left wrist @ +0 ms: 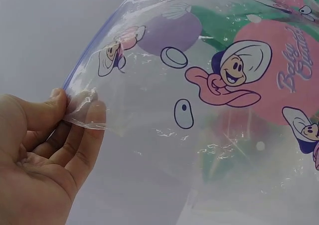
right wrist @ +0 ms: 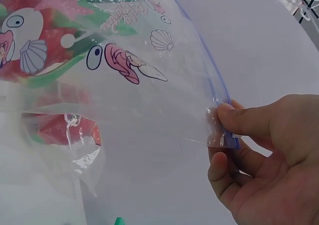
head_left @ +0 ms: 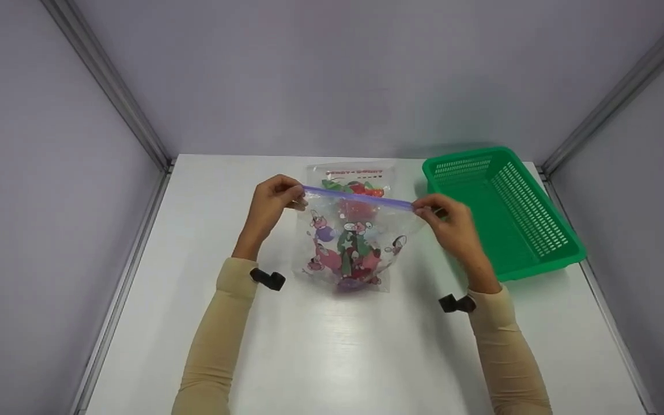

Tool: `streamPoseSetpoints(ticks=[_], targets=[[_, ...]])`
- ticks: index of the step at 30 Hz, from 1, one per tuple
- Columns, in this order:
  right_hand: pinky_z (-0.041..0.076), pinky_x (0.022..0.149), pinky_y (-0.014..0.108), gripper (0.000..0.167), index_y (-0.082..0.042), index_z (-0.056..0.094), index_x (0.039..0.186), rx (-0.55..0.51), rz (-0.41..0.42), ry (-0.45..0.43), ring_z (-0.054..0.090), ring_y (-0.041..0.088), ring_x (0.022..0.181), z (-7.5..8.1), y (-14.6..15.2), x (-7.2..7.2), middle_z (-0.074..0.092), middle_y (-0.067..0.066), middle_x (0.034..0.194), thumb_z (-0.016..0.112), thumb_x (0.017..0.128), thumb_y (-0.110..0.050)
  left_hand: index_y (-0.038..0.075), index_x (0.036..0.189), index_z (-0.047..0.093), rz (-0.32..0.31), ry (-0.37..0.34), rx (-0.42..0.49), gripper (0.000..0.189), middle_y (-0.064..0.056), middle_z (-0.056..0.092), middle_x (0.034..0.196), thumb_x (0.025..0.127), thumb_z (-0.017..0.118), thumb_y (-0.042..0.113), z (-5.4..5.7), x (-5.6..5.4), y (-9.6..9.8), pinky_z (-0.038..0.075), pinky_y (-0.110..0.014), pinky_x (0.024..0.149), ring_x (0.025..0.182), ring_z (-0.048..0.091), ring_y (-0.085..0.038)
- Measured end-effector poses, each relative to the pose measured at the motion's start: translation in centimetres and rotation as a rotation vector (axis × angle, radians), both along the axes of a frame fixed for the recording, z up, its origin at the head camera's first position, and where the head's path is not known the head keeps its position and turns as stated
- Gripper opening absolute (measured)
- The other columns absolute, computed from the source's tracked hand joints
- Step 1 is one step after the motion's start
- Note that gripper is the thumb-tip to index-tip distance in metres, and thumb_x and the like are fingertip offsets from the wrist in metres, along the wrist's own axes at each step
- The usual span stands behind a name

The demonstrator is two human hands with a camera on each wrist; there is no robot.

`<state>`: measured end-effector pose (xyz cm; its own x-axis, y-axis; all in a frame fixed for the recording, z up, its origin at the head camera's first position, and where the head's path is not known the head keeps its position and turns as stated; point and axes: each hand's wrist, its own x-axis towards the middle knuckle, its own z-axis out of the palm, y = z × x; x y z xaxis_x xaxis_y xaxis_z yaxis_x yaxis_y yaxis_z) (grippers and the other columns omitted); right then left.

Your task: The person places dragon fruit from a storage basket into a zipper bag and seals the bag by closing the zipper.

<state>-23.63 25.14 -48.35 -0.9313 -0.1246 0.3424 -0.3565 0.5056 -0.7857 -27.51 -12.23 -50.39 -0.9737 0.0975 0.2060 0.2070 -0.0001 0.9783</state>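
Observation:
A clear zip bag (head_left: pixel 332 242) printed with pink, green and purple cartoon figures hangs between both hands, its purple zip edge (head_left: pixel 361 197) stretched across the top. My left hand (head_left: pixel 273 204) pinches the left top corner; in the left wrist view the thumb (left wrist: pixel 50 105) presses on the plastic there. My right hand (head_left: pixel 448 226) pinches the right top corner, thumb and fingers on either side of the zip in the right wrist view. Colourful red and green items show through the film; whether they lie inside this bag or behind it I cannot tell.
Behind the held bag lies another clear bag (head_left: pixel 361 173) with red print and red and green contents. A green plastic basket (head_left: pixel 551 266) with slotted walls stands at the right of the white table (head_left: pixel 332 357). Grey panels enclose the back and sides.

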Motion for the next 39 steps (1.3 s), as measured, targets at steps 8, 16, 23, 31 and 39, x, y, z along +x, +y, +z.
streamPoseSetpoints(ticks=[8,16,23,31,39], targets=[[0.047,0.082,0.015,0.013,-0.002,0.081,0.104,0.007,0.014,0.087,0.061,0.008,0.090,1.5,-0.4,0.8,0.080,0.013,0.105,0.072,0.097,0.004,-0.003,0.108,0.071,0.002,0.040,-0.019,0.013,-0.006,0.073,0.094,0.105,0.068,0.010,1.2,1.2,-0.9,0.065,-0.033,0.082,0.083,0.074,-0.016],[0.048,0.084,0.015,0.013,0.000,0.079,0.103,-0.030,0.011,0.224,0.061,0.010,0.093,2.0,-0.5,1.0,0.078,0.015,0.103,0.072,0.096,0.008,-0.004,0.105,0.073,0.015,0.096,-0.029,0.012,-0.005,0.075,0.093,0.103,0.070,0.007,2.2,1.9,-1.4,0.066,-0.035,0.083,0.086,0.077,-0.016],[0.046,0.083,0.014,0.014,-0.002,0.079,0.097,-0.057,-0.061,0.266,0.058,0.008,0.091,1.8,-0.5,0.9,0.075,0.015,0.096,0.072,0.095,0.010,-0.005,0.103,0.075,0.031,0.164,-0.059,0.011,-0.008,0.077,0.095,0.101,0.072,0.005,2.2,2.2,-1.3,0.066,-0.033,0.081,0.088,0.078,-0.014],[0.049,0.084,0.013,0.009,0.002,0.077,0.098,-0.064,-0.054,0.238,0.060,0.003,0.090,1.1,-0.4,0.5,0.074,0.019,0.098,0.072,0.094,0.009,-0.005,0.103,0.075,0.019,0.133,-0.053,0.010,-0.014,0.077,0.098,0.100,0.072,0.004,1.4,2.3,-1.4,0.067,-0.035,0.081,0.091,0.078,-0.016],[0.049,0.084,0.012,0.010,0.002,0.076,0.100,-0.095,-0.057,0.253,0.064,0.008,0.090,-0.3,-0.6,-0.3,0.076,0.018,0.100,0.074,0.093,0.009,-0.005,0.104,0.075,0.015,0.114,-0.056,0.011,-0.011,0.077,0.099,0.101,0.072,0.006,0.7,2.3,-1.5,0.066,-0.033,0.084,0.093,0.077,-0.016]])
